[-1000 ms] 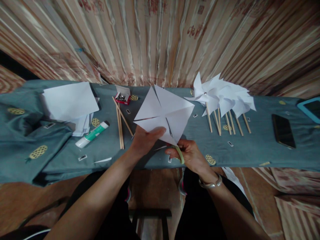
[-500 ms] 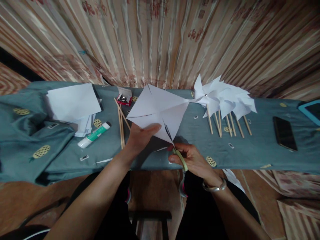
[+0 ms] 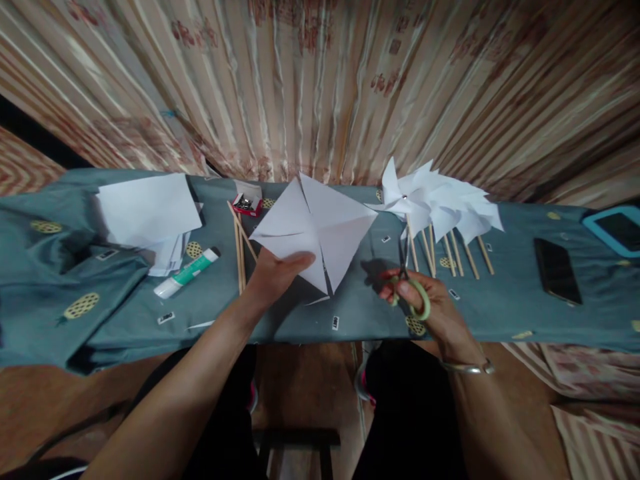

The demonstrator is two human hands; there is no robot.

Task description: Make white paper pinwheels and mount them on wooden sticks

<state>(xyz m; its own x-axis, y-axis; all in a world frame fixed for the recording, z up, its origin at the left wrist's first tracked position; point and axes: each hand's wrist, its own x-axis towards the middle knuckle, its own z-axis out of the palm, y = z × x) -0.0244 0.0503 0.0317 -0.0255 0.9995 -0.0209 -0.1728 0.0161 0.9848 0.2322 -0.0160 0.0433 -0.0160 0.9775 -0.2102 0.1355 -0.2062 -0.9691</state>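
A square sheet of white paper [image 3: 343, 230], slit inward from its corners, is held up over the table. My left hand [image 3: 283, 270] pinches its lower left part, thumb on top and fingers hidden beneath. My right hand [image 3: 420, 300] has its fingers in the pale green handles of a pair of scissors [image 3: 403, 257]. The scissors are apart from the paper, blades pointing toward the curtain. Just beyond the blades lie several white paper pinwheels [image 3: 435, 197] on wooden sticks, overlapping in a row.
Left of the paper are wooden sticks [image 3: 239, 257], a small red box of metal pins [image 3: 247, 202], a glue stick [image 3: 187, 272] and a stack of white paper [image 3: 150, 210]. A phone [image 3: 557, 270] and a blue-framed device [image 3: 617, 230] lie at the right. A curtain [image 3: 320, 87] hangs behind the table.
My right hand has drawn the scissors out of the paper and carried them right. The slit in the lower corner now gapes open. My left hand keeps its hold on the sheet.
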